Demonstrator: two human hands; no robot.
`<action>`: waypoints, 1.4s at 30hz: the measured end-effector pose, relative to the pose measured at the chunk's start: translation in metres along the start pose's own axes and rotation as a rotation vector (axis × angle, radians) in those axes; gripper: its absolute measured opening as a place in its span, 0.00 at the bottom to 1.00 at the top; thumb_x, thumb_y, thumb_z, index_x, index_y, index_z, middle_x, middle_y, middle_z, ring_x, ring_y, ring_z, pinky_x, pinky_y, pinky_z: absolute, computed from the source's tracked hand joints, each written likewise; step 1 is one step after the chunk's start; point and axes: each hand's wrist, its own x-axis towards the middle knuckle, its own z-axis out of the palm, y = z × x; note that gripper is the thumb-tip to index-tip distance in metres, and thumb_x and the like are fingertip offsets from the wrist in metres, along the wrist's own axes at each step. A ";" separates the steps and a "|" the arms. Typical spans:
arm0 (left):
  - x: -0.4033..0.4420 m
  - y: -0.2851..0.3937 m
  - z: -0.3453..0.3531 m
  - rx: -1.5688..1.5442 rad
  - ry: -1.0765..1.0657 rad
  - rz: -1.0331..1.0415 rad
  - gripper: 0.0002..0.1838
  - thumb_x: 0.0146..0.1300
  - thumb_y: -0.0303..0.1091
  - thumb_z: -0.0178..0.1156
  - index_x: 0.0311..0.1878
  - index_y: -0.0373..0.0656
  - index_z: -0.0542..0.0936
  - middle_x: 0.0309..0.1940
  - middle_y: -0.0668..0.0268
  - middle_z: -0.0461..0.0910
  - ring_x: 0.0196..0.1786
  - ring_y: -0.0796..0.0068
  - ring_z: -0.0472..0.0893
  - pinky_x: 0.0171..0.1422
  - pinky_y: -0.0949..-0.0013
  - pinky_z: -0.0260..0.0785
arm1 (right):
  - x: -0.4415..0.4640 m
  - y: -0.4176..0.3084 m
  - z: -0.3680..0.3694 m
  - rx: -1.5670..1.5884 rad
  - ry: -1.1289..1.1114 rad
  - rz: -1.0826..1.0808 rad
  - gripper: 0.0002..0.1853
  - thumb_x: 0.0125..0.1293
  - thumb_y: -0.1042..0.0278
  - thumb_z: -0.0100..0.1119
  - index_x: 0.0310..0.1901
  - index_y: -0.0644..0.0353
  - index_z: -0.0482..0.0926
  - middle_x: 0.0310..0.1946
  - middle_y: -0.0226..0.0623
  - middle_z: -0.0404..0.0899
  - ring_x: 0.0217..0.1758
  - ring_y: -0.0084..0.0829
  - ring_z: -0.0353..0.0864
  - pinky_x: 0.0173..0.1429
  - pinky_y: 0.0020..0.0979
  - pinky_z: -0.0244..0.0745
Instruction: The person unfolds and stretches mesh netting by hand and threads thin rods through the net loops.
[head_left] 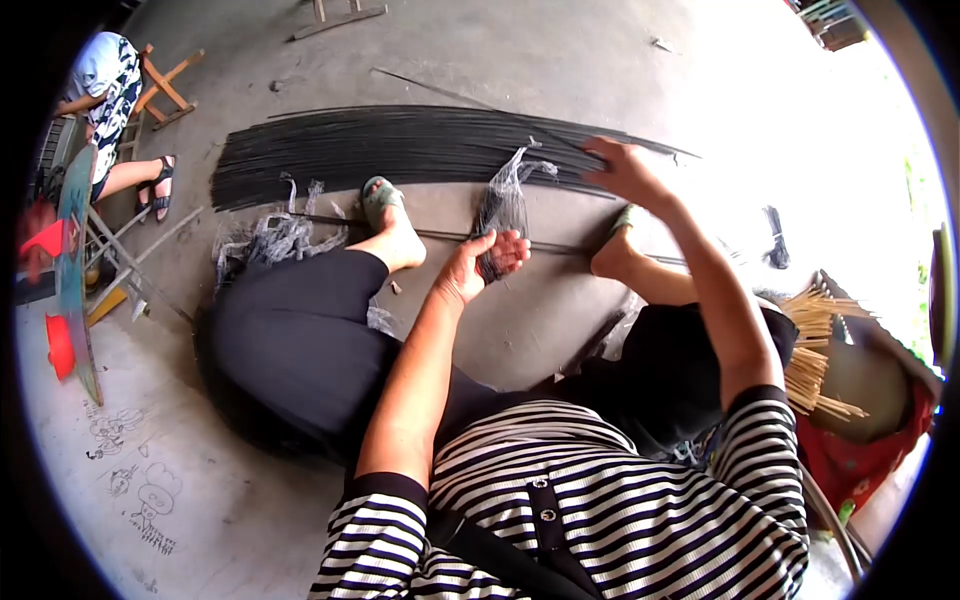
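My left hand (488,258) is turned palm up, its thumb and fingers around a bundle of thin dark strands (490,215). Crumpled clear plastic (515,172) covers the bundle's upper end. My right hand (630,174) is over the right part of a wide spread of long black rods (400,150) on the floor. One thin black rod (440,88) slants across the spread and meets the fingertips of this hand, which are bent and appear to pinch it; the exact contact is slightly blurred.
Crumpled plastic wrap (275,240) lies by my left leg. On the right are a small tied black bundle (775,238), light wooden sticks (815,350) and a red bag (860,460). Another person (110,100) sits at the left near wooden stands (165,90).
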 end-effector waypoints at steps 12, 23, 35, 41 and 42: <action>-0.010 0.012 -0.010 -0.048 -0.017 0.096 0.23 0.69 0.44 0.51 0.55 0.35 0.75 0.54 0.52 0.77 0.57 0.56 0.77 0.62 0.59 0.68 | -0.043 0.085 -0.003 0.088 -0.019 0.031 0.13 0.56 0.71 0.66 0.41 0.63 0.76 0.37 0.46 0.81 0.40 0.42 0.81 0.44 0.34 0.75; -0.009 0.016 -0.011 -0.065 -0.004 0.107 0.22 0.69 0.45 0.51 0.56 0.36 0.74 0.54 0.51 0.77 0.56 0.56 0.77 0.61 0.58 0.69 | -0.040 0.108 0.040 -0.236 -0.313 -0.070 0.10 0.58 0.67 0.59 0.41 0.56 0.78 0.27 0.41 0.81 0.31 0.40 0.82 0.34 0.36 0.76; -0.005 0.016 -0.003 -0.030 0.016 0.090 0.23 0.69 0.46 0.50 0.57 0.37 0.74 0.53 0.51 0.78 0.56 0.57 0.78 0.62 0.58 0.68 | -0.057 -0.010 0.032 -0.195 -0.362 -0.070 0.13 0.54 0.75 0.59 0.43 0.54 0.79 0.36 0.34 0.83 0.41 0.36 0.83 0.45 0.37 0.77; -0.007 0.020 0.000 0.001 0.020 0.098 0.23 0.69 0.46 0.50 0.56 0.37 0.75 0.54 0.52 0.78 0.56 0.57 0.77 0.62 0.59 0.67 | -0.055 -0.036 0.062 0.169 -0.220 -0.335 0.10 0.53 0.74 0.62 0.39 0.55 0.80 0.30 0.33 0.83 0.34 0.34 0.83 0.40 0.30 0.79; -0.008 0.021 -0.001 0.002 0.019 0.093 0.23 0.69 0.46 0.50 0.56 0.37 0.75 0.54 0.52 0.78 0.57 0.57 0.77 0.62 0.59 0.67 | -0.053 -0.041 0.059 0.206 -0.213 -0.309 0.10 0.53 0.73 0.63 0.39 0.55 0.80 0.31 0.33 0.83 0.35 0.35 0.83 0.41 0.30 0.79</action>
